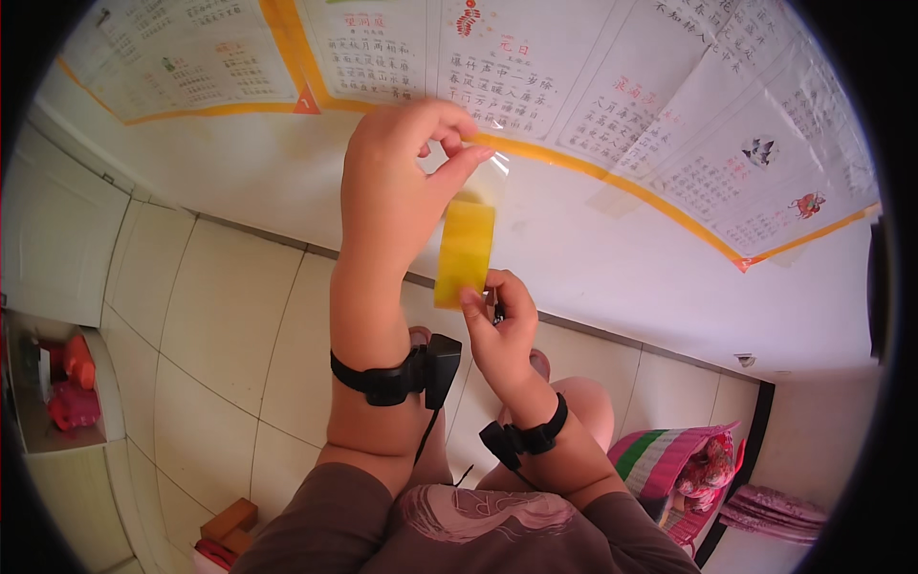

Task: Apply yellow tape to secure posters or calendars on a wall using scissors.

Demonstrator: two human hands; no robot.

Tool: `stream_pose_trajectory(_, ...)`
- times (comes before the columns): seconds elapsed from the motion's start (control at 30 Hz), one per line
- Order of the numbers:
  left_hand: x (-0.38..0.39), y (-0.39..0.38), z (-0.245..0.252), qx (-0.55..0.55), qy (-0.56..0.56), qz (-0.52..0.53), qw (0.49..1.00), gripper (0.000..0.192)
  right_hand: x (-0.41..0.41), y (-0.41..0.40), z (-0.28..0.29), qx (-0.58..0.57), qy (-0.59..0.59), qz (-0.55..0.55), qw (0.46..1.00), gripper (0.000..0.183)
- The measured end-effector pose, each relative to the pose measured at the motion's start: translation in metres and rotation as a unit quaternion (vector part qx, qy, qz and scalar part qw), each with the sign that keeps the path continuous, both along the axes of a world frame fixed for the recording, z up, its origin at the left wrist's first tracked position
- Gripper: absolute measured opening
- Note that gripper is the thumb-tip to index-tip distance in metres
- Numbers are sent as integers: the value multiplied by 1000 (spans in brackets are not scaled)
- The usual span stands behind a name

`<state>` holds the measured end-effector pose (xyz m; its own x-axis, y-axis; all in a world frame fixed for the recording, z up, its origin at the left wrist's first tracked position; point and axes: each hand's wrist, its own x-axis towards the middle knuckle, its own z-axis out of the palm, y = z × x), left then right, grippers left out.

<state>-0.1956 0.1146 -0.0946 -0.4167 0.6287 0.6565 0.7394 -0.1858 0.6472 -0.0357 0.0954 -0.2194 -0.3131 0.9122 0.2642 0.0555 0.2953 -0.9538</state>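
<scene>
A wide roll of yellowish packing tape (465, 251) is in my right hand (508, 330), thumb on its near end. A small dark metal object (496, 307), too hidden to name, shows between the fingers of that hand. From the roll a clear strip of tape (496, 176) runs up to the orange lower border of a poster (502, 100) on the white wall. My left hand (401, 165) reaches to this border, thumb and fingertips pinching the strip's upper part. Printed verses and small pictures cover the poster.
A second poster (193, 64) hangs to the left. On the tiled floor (222, 308) at right stands a striped woven bag (660, 466) holding patterned cloth. Left are a shelf (107, 387) with red and pink items and a white door (64, 222). A brown box (229, 520) lies lower left.
</scene>
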Motion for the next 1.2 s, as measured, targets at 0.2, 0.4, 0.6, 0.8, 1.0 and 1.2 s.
stream_pose_trajectory(0.2, 2, -6, 4, 27, 19, -44, 998, 15, -2, -11, 8, 49, -4, 12, 999, 21)
stream_pose_trajectory(0.4, -3, -20, 6, -24, -95, -120, 988, 10, -5, -16, -1, 37, 3, 1, 999, 14)
stream_pose_trajectory(0.6, -1, -12, 6, -13, 20, -87, 996, 11, -5, -15, -3, 2, -4, 6, 1000, 15)
stream_pose_trajectory(0.8, -2, 6, 2, 99, 14, -57, 993, 12, -9, -4, 5, 84, 9, -19, 996, 25)
stream_pose_trajectory(1.0, -7, 16, -6, 113, -1, -40, 993, 11, -9, -6, 5, 12, 12, -7, 1000, 24)
stream_pose_trajectory(1.2, -5, 24, -9, 118, 2, -2, 993, 12, -9, 1, 5, 63, 8, -21, 998, 24)
